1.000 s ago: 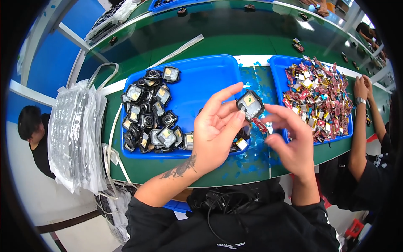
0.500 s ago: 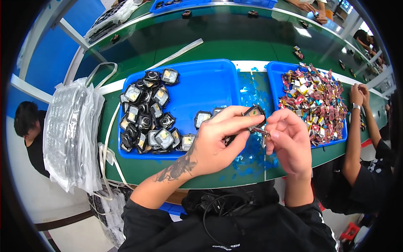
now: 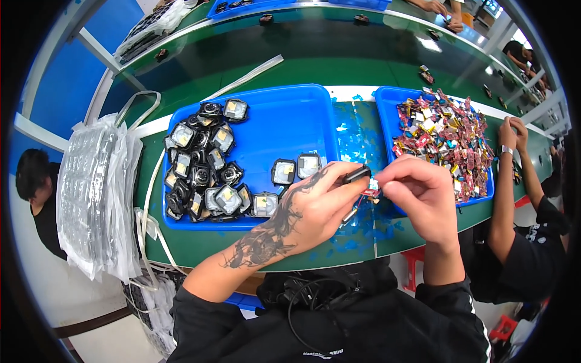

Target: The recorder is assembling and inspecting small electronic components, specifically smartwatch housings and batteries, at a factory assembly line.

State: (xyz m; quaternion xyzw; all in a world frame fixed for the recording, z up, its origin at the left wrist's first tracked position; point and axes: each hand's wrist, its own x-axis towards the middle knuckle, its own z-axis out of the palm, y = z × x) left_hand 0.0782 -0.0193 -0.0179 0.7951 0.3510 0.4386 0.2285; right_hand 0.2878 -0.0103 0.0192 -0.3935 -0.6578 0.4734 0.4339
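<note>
My left hand [image 3: 324, 196] is closed around a black square watch case [image 3: 356, 175], held edge-on above the table between the two trays. From under it hangs a small red circuit board [image 3: 370, 192] with a silvery part below, partly hidden by my fingers. My right hand [image 3: 420, 196] is pinched at the board's upper edge, beside a tiny white and blue bit; what lies between its fingertips is hidden. Left of my hands, a blue tray [image 3: 296, 97] holds many similar black cases [image 3: 227, 199]. A second blue tray [image 3: 387, 124] on the right is heaped with red circuit boards [image 3: 448, 139].
Blue film scraps [image 3: 351, 130] litter the green table between the trays. Stacked clear plastic packs [image 3: 97, 199] stand at the left, near a white strap [image 3: 248, 75]. A co-worker's arms [image 3: 505, 175] reach in at the right. Beyond runs a dark green conveyor belt [image 3: 315, 45] carrying small assemblies.
The case in my left hand has turned from showing its face to edge-on. My right fingers have shifted up slightly to the board's upper edge. The whole view has moved a little.
</note>
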